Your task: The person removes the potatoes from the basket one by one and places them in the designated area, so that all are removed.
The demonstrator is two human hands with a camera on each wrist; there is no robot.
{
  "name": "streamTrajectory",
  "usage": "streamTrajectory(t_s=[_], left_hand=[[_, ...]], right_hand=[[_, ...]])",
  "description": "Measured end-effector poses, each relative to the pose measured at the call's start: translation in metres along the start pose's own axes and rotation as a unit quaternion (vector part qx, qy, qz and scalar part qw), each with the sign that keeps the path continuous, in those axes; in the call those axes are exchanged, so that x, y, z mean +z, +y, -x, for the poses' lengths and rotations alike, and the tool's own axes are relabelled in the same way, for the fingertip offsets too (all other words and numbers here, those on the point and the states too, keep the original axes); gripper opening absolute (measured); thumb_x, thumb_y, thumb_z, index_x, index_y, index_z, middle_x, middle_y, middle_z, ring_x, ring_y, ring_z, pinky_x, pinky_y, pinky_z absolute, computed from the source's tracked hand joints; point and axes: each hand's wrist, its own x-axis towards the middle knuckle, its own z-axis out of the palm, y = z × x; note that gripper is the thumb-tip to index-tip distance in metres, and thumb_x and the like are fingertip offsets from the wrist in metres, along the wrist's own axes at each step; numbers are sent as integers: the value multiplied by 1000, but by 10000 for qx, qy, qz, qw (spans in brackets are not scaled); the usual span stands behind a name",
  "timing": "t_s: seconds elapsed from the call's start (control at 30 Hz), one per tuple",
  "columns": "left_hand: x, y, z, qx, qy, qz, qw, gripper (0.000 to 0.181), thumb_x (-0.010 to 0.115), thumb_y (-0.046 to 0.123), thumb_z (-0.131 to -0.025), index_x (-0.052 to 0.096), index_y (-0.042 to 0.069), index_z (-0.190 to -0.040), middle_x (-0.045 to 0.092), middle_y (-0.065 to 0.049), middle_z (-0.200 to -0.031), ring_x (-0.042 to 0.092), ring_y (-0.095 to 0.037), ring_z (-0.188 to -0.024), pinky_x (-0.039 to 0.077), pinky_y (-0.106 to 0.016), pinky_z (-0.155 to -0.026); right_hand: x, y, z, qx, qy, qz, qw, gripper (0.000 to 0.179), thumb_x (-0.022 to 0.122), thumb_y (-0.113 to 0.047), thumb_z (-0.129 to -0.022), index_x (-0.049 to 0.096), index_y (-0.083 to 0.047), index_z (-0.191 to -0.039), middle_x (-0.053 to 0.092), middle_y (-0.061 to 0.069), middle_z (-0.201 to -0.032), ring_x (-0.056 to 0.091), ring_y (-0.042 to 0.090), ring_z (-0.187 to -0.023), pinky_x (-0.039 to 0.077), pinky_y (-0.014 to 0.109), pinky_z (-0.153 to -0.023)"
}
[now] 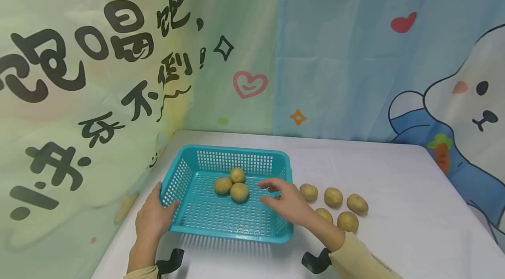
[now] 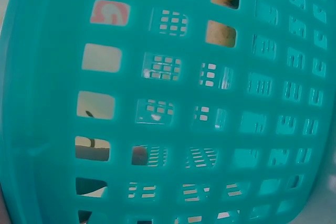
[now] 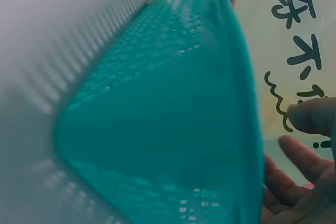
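A turquoise plastic basket (image 1: 232, 237) with slatted walls stands on the table, three potatoes (image 1: 239, 192) close together on its floor. At its left rim, my left hand (image 1: 153, 216) holds on with the thumb on the inner side and the fingers outside. My right hand (image 1: 289, 202) is over the basket's right side, thumb and fingers parted with nothing between them. The right wrist view shows those fingers (image 3: 299, 158) beyond the basket rim. Through the wall holes in the left wrist view, a potato (image 2: 221, 33) shows in part.
Several potatoes (image 1: 333, 197) lie on the white table (image 1: 414, 209) to the right of the basket, one partly hidden by the right forearm. A printed curtain (image 1: 335, 73) with a cartoon figure and lettering hangs behind and along the left side.
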Motion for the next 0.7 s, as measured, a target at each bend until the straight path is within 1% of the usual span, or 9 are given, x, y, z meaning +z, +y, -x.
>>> streamTrajectory(t_s=[0.07, 0.13, 0.23, 0.3, 0.4, 0.5, 0.63, 0.7], left_hand=[[0, 0, 0, 1, -1, 4, 10000, 80, 65, 25, -92, 21, -4, -152, 38, -34, -145, 46, -51, -123, 40, -63, -93], [1, 1, 1, 15, -7, 18, 10000, 80, 65, 25, -92, 21, -4, -152, 38, -34, -145, 47, -51, -123, 41, -63, -92], [1, 2, 1, 37, -11, 50, 10000, 80, 65, 25, -92, 21, -4, -152, 38, -33, -145, 47, -50, -122, 42, -62, -92], [1, 2, 1, 42, 7, 48, 10000, 80, 65, 26, -92, 22, -4, -152, 38, -33, -145, 48, -50, -122, 42, -62, -91], [1, 0, 1, 33, 41, 27, 10000, 80, 65, 26, -91, 22, -4, -152, 39, -33, -144, 48, -50, -122, 42, -62, -91], [0, 0, 0, 28, 47, 22, 10000, 80, 65, 26, -91, 22, -4, -152, 39, -33, -144, 48, -50, -121, 41, -63, -91], [0, 0, 1, -5, 29, 45, 10000, 80, 65, 26, -91, 22, -3, -152, 39, -33, -144, 48, -50, -121, 41, -63, -91], [0, 0, 1, -11, 27, 50, 10000, 81, 65, 26, -91, 22, -3, -152, 40, -33, -144, 49, -50, -121, 42, -62, -90]], right_hand=[[1, 0, -6, -12, -251, 90, 9996, 29, 66, -20, -93, 65, -13, -120, 66, 4, -120, 59, 31, -112, 52, 43, -90], [1, 0, -13, 0, -487, 139, 9987, 29, 65, -22, -94, 65, -12, -121, 66, 5, -120, 60, 30, -111, 51, 43, -90], [1, -1, -23, 17, -752, 164, 9970, 30, 64, -22, -94, 65, -9, -121, 66, 7, -118, 62, 28, -106, 53, 39, -85], [1, -3, -30, 118, -808, 215, 9964, 29, 64, -22, -93, 65, -9, -119, 66, 8, -116, 64, 26, -102, 54, 37, -80], [2, -7, -43, 320, -724, 305, 9964, 25, 66, -20, -91, 67, -9, -114, 67, 8, -112, 65, 25, -100, 55, 35, -76], [3, -10, -56, 467, -513, 487, 9964, 22, 66, -19, -90, 69, -10, -111, 68, 5, -107, 63, 24, -101, 54, 37, -78], [7, -9, -71, 545, -393, 747, 9949, 24, 67, -20, -90, 70, -9, -110, 68, 3, -104, 62, 23, -103, 53, 38, -78], [11, -8, -77, 531, -390, 699, 9954, 26, 67, -19, -89, 69, -7, -112, 68, 5, -106, 62, 23, -103, 53, 37, -79]])
